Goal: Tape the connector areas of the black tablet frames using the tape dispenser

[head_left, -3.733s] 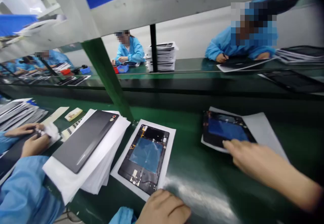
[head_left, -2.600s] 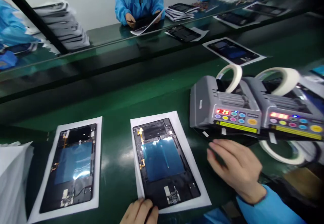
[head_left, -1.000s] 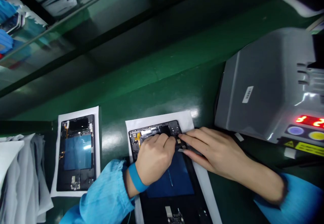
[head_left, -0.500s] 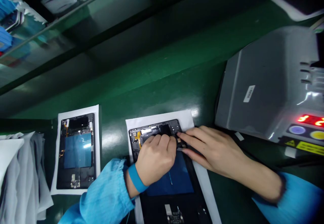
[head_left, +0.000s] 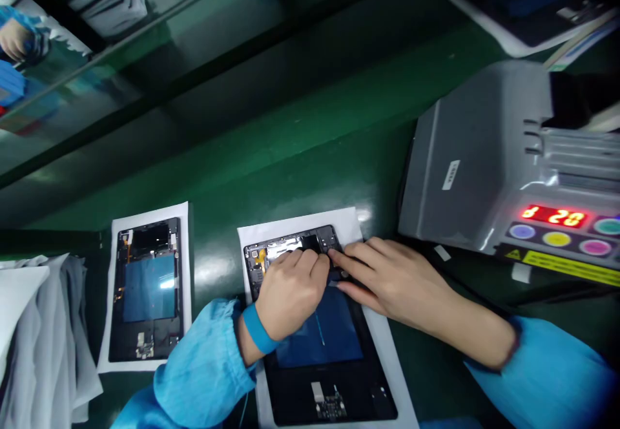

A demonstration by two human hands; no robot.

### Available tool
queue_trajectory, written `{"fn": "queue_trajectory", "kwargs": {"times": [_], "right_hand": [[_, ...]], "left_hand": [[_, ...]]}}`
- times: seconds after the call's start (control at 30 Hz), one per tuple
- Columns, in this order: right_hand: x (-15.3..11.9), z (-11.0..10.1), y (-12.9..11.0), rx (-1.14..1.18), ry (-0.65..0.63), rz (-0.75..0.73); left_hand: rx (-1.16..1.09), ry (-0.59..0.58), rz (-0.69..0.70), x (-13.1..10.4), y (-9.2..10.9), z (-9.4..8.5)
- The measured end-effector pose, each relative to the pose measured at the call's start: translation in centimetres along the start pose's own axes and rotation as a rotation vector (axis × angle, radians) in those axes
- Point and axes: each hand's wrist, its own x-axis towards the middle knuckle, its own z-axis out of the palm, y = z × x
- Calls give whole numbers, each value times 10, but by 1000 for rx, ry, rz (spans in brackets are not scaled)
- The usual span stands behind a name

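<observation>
Opened tablet (head_left: 329, 351) lies on white paper (head_left: 387, 351) on the worktop (head_left: 217, 241), apparently undergoing fingertip work near its top edge, left hand (head_left: 293, 287) curled, grip hidden, right hand (head_left: 387, 277) with finger and thumb apart; steady, light pressure seems needed next.

Electronics workshop, green bench (head_left: 300, 164), opened tablets (head_left: 320, 345) on paper (head_left: 387, 351), grey machine (head_left: 484, 151), perhaps a co-worker's blurred hand (head_left: 15, 40) beyond

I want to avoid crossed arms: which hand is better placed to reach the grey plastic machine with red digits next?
Right, probably: the right hand is nearer the grey plastic machine, while the left hand, wearing a flat blue wristband, lies farther left.
</observation>
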Motion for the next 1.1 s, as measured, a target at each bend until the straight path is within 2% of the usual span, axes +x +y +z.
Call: {"fn": "queue_trajectory", "kwargs": {"times": [0.2, 0.37, 0.5, 0.6, 0.73, 0.87, 1.1], "right_hand": [[-3, 0, 0, 24, 20, -20], [-2, -4, -8, -104, -7, -48], [-4, -3, -11, -176, -8, -56], [-5, 0, -9, -106, 42, -51], [-5, 0, -7, -7, 187, -13], [-3, -3, -11, -101, 280, -41], [9, 0, -6, -196, 322, -74]], "left_hand": [[-103, -44, -74, 0, -2, 3], [-223, -98, -146, 0, -5, 4], [-302, -91, -181, 1, -7, 6], [-314, -70, -191, 1, -8, 8], [-291, -53, -183, 0, -8, 11], [-289, -47, -169, 0, -8, 12], [-313, -36, -171, 0, -9, 12]]}}
